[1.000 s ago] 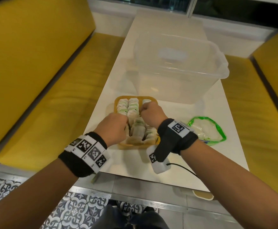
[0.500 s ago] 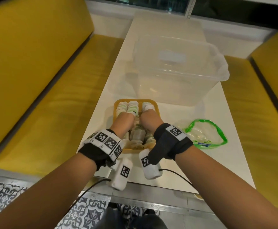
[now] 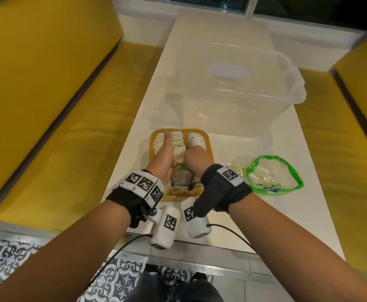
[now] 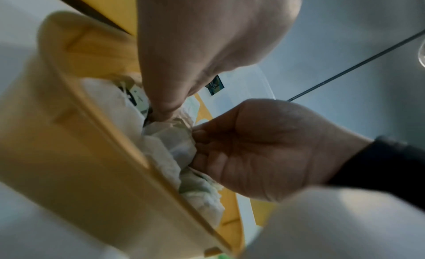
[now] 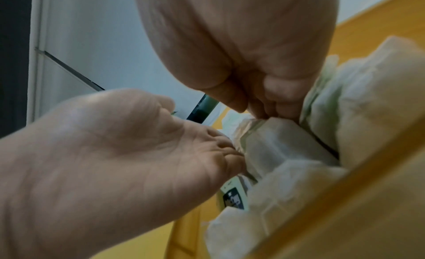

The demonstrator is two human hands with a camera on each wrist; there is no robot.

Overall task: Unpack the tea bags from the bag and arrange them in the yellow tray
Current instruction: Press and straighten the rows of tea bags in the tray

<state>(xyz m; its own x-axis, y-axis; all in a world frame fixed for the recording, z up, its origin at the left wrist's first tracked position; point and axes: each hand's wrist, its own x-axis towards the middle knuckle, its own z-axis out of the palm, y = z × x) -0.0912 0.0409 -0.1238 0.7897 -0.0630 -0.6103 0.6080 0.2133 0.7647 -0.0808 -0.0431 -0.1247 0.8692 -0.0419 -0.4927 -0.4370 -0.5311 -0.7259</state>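
Observation:
The yellow tray (image 3: 209, 147) sits on the white table (image 3: 287, 214), packed with rows of white and green tea bags (image 3: 194, 139). Both hands are inside it, side by side. My left hand (image 3: 164, 151) lies along the left row with its thumb stretched forward. In the right wrist view its fingers (image 5: 220, 144) press, nearly straight, against the side of the tea bags (image 5: 276, 144). My right hand (image 3: 196, 154) is curled, and its thumb and fingertips (image 5: 260, 108) pinch the top of a tea bag in the middle row. The emptied green-rimmed zip bag (image 3: 274, 177) lies right of the tray.
A large clear plastic tub (image 3: 232, 88) stands just behind the tray. Yellow bench seats (image 3: 58, 138) run along both sides of the narrow table. Wrist camera cables (image 3: 232, 231) hang over the table's near edge.
Both hands have slid forward, deeper into the tray. The left hand has turned from a fist to a flatter pose with the thumb stretched out.

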